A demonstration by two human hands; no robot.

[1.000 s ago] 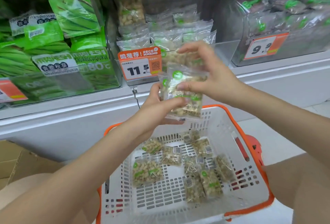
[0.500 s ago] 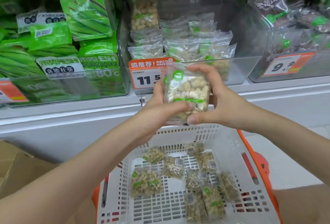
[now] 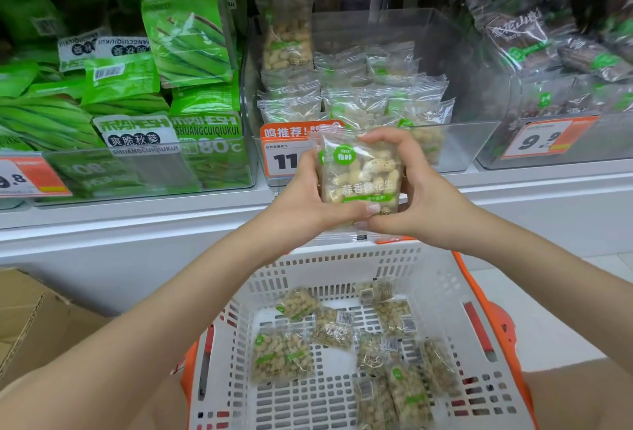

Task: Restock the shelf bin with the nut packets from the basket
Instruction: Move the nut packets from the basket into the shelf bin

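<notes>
1. Shelf (image 3: 513, 189): a white ledge that carries three clear bins side by side, each with an orange and white price tag on its front.
2. Basket (image 3: 445, 292): a white slotted basket with orange trim, below the shelf and nearest the camera. About ten nut packets lie loose on its floor, so by this count the restocking is well short of done.
3. Shelf bin (image 3: 479, 141): the middle clear bin, the target. Packets stand in rows in its left and centre part; its right part shows bare wall, the likeliest room for more.
4. Left hand (image 3: 301, 203): thumb curled over the lower front of the held packets, fingers behind their left edge.
5. Right hand (image 3: 421, 203): fingers arched over the top right corner, thumb under the bottom edge, so both hands are clamped on the same small stack.
6. Held packets (image 3: 359, 176): clear wrappers of pale nuts with a green round label, upright, in front of the bin's front wall and above the basket's far rim. How many are in the stack cannot be told.
7. Step in hand, as judged: squaring the stack before loading. The next move calls for lifting it over the bin's front wall and setting it upright, label forward, beside the rows already there.
</notes>
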